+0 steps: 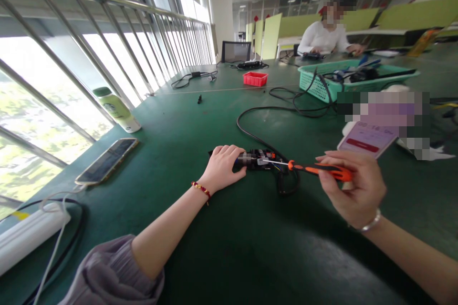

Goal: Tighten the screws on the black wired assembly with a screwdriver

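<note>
My left hand point(223, 164) is closed over the left end of a black corded device point(263, 159), which lies on the table. Part of a cylindrical metal piece and some coloured wires show in its opened body; the exact kind of device cannot be made out. In my right hand point(356, 188) is a screwdriver point(315, 167) with an orange and black handle, gripped between thumb and fingers. Its thin shaft points left, and the tip reaches the device's exposed inside. Whether the tip touches a screw is too small to tell.
A black cable point(246, 114) curves across the green table point(171, 128). Behind stand a red tray point(255, 79) and a teal basket point(318, 86) of tools. A propped phone point(368, 138) is right; another phone point(107, 161), a bottle point(116, 109) and a power strip point(34, 233) are left. A person sits opposite.
</note>
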Demonstrator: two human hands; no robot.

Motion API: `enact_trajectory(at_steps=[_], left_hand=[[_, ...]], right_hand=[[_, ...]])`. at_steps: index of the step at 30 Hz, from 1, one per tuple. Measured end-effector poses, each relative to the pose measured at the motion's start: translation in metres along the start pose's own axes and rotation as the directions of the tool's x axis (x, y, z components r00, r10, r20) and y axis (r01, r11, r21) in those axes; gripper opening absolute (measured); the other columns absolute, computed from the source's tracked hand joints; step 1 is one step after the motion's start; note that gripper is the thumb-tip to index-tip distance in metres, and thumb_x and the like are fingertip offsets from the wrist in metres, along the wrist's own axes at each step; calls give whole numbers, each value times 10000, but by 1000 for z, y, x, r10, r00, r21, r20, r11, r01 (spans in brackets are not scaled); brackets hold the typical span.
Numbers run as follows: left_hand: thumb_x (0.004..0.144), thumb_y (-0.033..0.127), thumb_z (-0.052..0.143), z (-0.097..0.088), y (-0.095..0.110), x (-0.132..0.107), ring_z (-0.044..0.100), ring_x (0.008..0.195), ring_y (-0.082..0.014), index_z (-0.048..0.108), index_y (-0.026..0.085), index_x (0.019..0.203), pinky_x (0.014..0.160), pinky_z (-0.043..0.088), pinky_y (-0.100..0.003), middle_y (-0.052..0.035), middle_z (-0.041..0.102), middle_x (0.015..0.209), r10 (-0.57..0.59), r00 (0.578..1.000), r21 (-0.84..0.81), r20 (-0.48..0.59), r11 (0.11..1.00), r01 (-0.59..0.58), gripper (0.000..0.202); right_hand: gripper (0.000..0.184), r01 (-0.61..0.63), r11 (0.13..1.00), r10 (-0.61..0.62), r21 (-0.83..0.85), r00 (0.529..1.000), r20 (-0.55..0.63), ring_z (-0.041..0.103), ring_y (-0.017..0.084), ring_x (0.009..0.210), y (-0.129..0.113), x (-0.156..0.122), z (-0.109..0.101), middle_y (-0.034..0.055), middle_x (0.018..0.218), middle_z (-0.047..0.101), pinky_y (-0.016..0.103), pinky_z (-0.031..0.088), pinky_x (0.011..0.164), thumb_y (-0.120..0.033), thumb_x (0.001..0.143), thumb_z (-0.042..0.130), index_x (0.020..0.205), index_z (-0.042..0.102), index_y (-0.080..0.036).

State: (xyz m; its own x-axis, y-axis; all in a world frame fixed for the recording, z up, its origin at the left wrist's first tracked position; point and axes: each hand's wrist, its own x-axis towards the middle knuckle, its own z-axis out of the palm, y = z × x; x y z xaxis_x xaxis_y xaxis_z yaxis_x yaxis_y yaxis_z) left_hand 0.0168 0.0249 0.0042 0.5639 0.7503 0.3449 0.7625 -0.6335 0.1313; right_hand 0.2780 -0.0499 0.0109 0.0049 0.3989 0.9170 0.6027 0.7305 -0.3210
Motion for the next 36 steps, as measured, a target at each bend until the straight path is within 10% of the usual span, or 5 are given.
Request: enact_trajectory(at_steps=[26,36], left_hand=[[810,313,535,-1,1,1,547,995,-229,533,209,1091,945,368,-403,-38,622,1068,-6,1000,-10,2,1000,6,300],[809,312,537,-1,2,2,551,987,-230,535,210,1092,937,376,-404,-39,623,1059,-7,1000,-12,2,1000,7,301]], right_hand=[[234,15,998,-9,-65,995,96,635,144,639,-6,1,-3,13,813,658,275,537,554,-151,743,655,958,610,-230],[449,16,999,-18,45,999,30,646,194,734,-4,0,1,33,877,631,339,558,590,-112,687,669,1105,569,-240]])
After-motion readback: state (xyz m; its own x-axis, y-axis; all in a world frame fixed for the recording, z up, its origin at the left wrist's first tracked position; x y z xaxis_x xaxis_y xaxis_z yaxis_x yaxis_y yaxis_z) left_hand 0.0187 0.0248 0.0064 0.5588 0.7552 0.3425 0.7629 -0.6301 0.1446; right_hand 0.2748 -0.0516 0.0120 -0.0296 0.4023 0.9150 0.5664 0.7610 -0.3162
